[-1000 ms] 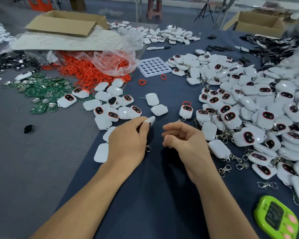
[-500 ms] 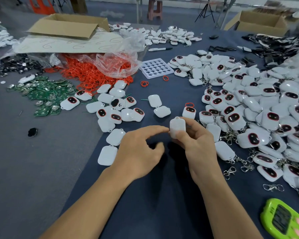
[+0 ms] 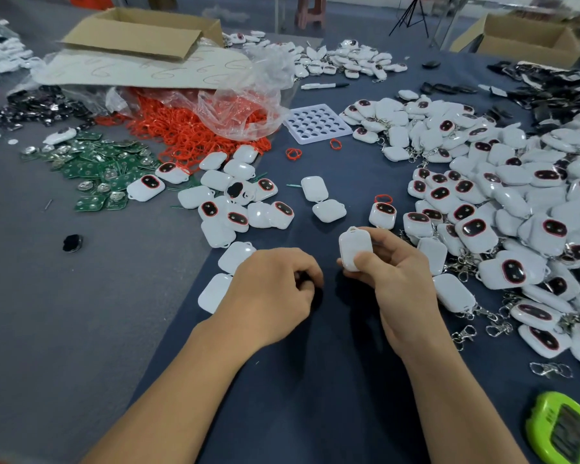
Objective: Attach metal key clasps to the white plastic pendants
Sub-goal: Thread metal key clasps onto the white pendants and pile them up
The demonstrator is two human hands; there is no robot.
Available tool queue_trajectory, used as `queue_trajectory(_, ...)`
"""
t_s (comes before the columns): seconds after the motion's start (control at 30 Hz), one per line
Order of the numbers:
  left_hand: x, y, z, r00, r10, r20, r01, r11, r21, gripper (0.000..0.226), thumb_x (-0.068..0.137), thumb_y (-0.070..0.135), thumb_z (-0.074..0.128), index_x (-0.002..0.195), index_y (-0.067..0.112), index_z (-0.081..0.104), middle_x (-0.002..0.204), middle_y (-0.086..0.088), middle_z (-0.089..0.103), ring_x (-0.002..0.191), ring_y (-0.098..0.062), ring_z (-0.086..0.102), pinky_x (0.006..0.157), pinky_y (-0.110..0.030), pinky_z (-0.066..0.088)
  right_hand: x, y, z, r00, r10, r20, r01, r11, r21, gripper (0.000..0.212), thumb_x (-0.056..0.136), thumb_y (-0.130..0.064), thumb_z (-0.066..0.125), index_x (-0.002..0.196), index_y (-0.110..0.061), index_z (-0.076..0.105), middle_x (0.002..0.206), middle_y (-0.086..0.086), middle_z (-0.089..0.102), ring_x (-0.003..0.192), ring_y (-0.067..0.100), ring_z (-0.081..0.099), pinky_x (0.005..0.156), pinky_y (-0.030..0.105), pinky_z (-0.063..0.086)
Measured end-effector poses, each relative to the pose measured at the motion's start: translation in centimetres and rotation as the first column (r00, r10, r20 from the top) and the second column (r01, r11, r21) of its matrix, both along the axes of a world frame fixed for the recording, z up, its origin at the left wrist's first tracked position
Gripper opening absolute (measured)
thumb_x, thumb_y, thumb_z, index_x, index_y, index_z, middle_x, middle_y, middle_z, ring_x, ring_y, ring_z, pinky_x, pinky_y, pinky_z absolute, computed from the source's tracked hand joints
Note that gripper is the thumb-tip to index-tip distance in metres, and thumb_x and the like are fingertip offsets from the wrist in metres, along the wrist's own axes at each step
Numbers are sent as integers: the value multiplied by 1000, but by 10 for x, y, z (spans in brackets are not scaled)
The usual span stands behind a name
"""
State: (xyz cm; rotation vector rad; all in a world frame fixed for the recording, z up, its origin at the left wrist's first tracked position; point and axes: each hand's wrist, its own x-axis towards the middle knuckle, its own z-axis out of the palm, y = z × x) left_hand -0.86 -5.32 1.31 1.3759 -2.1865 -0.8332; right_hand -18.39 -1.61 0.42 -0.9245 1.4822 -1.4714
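Observation:
My right hand [image 3: 399, 289] grips a white plastic pendant [image 3: 354, 246] upright between thumb and fingers, plain back towards me, loop at the top. My left hand [image 3: 272, 293] hovers just left of it with fingers curled in tight over the dark cloth; the metal clasp that hung from it a second ago is hidden under the fingers. Loose pendants without clasps [image 3: 235, 202] lie to the left. A big pile of pendants with clasps [image 3: 503, 202] fills the right. Spare metal clasps [image 3: 462, 334] lie beside that pile.
A green timer [image 3: 563, 430] sits at the lower right. Red rubber rings [image 3: 195, 128] spill from a plastic bag, with green circuit boards [image 3: 94, 169] further left. A white holed tray [image 3: 317, 123], a pen [image 3: 322, 85] and a cardboard box [image 3: 141, 35] stand behind.
The pendant passed from my left hand to my right hand, which now holds it upright. My left hand drew back and curled its fingers in.

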Motion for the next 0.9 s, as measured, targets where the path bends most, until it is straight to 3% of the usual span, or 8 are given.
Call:
queue_trajectory(0.2,-1,4,-2,994,45,-101,-39,998,53,38,89,10,65,104,43,77,80,22,69,80,1,61,70,-7,44,1,5,7,997,-9,72,10,1000,-15,26,77,-8,64,90,-24,80,94,3,79,88,22,78,79,31,62)
queue_trajectory(0.37,-6,6,-2,973,99,-209,-95,995,30,54,85,10,70,127,43,66,79,29,69,82,2,62,78,-3,42,-10,11,13,927,-2,376,26,998,-58,20,91,7,61,95,-11,66,97,9,75,79,16,69,71,22,55)
queue_trajectory(0.47,-10,3,1,920,163,-357,-132,985,110,60,82,14,75,128,51,60,83,26,73,82,3,67,79,-7,47,-12,11,14,896,23,444,1,998,-56,21,81,1,68,89,-15,58,104,9,74,78,17,62,72,24,52)
queue_trajectory(0.57,-11,-1,1,824,220,-522,-110,966,234,63,76,16,78,124,51,58,83,11,77,74,-7,72,78,-25,55,-7,11,14,944,59,325,-43,998,-55,25,69,-3,67,72,-24,55,105,7,76,71,18,51,67,25,48)
queue_trajectory(0.67,-14,-4,0,746,254,-616,-58,945,320,63,70,18,79,124,45,60,82,0,77,75,-17,74,82,-40,60,3,12,6,998,67,21,-67,997,-25,25,68,-4,61,64,-19,41,101,2,79,71,17,53,68,36,46)
queue_trajectory(0.73,-15,-4,-1,683,273,-678,1,927,375,63,71,14,79,126,39,61,82,-5,77,75,-20,74,76,-39,63,11,12,2,988,84,-128,-88,996,-19,17,67,-8,59,66,-13,43,90,1,78,71,23,58,65,42,47)
queue_trajectory(0.8,-15,-5,-2,624,297,-722,48,909,415,62,78,6,78,132,30,61,84,-8,76,75,-20,73,71,-33,62,15,11,2,970,111,-216,-115,993,-6,9,67,-19,66,70,-20,58,82,1,76,75,29,66,68,47,54)
queue_trajectory(0.9,-14,-8,-4,554,325,-767,76,897,435,56,90,-4,71,137,23,58,84,-7,74,76,-18,71,70,-29,59,13,9,4,967,145,-210,-142,989,32,21,68,-28,70,89,-31,73,87,-3,78,80,18,71,75,40,56)
